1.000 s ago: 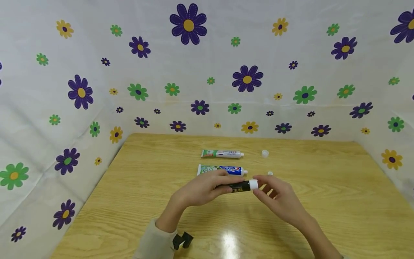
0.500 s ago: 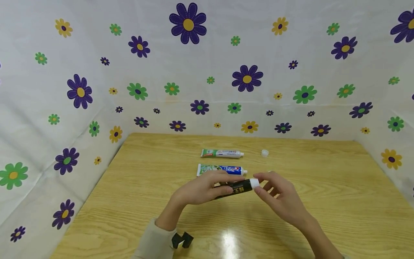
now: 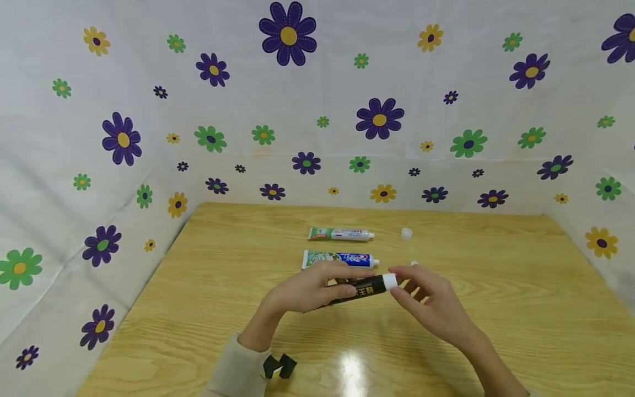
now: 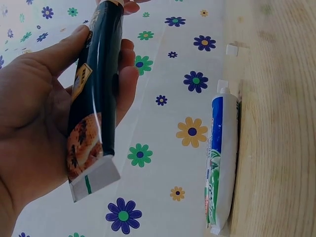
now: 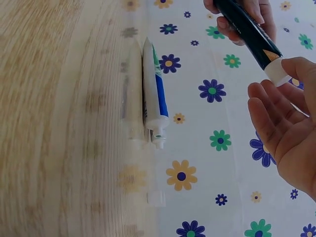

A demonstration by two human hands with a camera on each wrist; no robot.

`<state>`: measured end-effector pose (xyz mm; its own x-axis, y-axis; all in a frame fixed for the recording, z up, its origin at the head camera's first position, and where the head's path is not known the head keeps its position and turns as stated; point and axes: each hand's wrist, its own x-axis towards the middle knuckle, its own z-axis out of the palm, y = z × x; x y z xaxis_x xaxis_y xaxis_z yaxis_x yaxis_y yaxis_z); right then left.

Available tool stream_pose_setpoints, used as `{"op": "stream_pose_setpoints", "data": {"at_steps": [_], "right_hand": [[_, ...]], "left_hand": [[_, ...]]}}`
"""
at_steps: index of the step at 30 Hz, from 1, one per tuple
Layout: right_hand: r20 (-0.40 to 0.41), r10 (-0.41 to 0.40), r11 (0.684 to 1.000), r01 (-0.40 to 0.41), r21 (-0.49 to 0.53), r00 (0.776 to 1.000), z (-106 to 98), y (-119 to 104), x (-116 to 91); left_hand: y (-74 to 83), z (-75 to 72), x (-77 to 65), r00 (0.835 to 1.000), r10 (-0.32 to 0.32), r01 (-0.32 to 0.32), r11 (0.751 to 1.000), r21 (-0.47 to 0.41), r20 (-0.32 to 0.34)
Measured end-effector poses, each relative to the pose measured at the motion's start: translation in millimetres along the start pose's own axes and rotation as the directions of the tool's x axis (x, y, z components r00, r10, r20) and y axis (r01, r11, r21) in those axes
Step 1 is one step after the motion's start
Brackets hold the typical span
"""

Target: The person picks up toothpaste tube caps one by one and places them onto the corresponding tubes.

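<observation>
In the head view my left hand [image 3: 315, 288] grips a black toothpaste tube [image 3: 368, 287] with gold lettering, above the table. Its thumb lies along the near side and the fingers curl round behind. The left wrist view shows the tube's flat crimped end [image 4: 95, 178] sticking out below the palm. At the other end sits a white cap [image 3: 390, 281], which my right hand [image 3: 434, 300] pinches between thumb and fingertips. The right wrist view shows the thumb on the cap [image 5: 276, 72] with the fingers curved beneath. The tube slants up toward the right hand.
Behind the hands lie a blue-and-green toothpaste tube [image 3: 354, 259] and a green-and-white toothpaste tube [image 3: 342, 234], both with uncapped nozzles. A loose white cap [image 3: 406, 234] lies to the right; another [image 3: 414, 263] is partly hidden by the right hand. Flowered cloth [image 3: 322, 99] walls the wooden table [image 3: 213, 275].
The black tube has tilted, its crimped end dropping toward the near left while the cap end rises slightly. Both hands stay almost in place, the right still pinching the cap.
</observation>
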<state>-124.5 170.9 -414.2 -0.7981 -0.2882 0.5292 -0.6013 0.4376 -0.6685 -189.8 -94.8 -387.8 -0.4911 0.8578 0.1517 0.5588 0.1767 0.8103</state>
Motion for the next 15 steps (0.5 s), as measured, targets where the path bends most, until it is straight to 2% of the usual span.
{"op": "stream_pose_setpoints", "data": {"at_steps": [10, 15], "right_hand": [[0.022, 0.048, 0.999, -0.048, 0.023, 0.999, -0.8, -1.9, -1.1], [0.028, 0.035, 0.999, -0.036, 0.029, 0.999, -2.5, -3.9, -0.4]], "left_hand": [[-1.1, 0.9, -0.4, 1.0, -0.015, 0.015, 1.0, -0.01, 0.01], [-1.7, 0.4, -0.7, 1.0, -0.02, 0.02, 1.0, -0.02, 0.01]]}}
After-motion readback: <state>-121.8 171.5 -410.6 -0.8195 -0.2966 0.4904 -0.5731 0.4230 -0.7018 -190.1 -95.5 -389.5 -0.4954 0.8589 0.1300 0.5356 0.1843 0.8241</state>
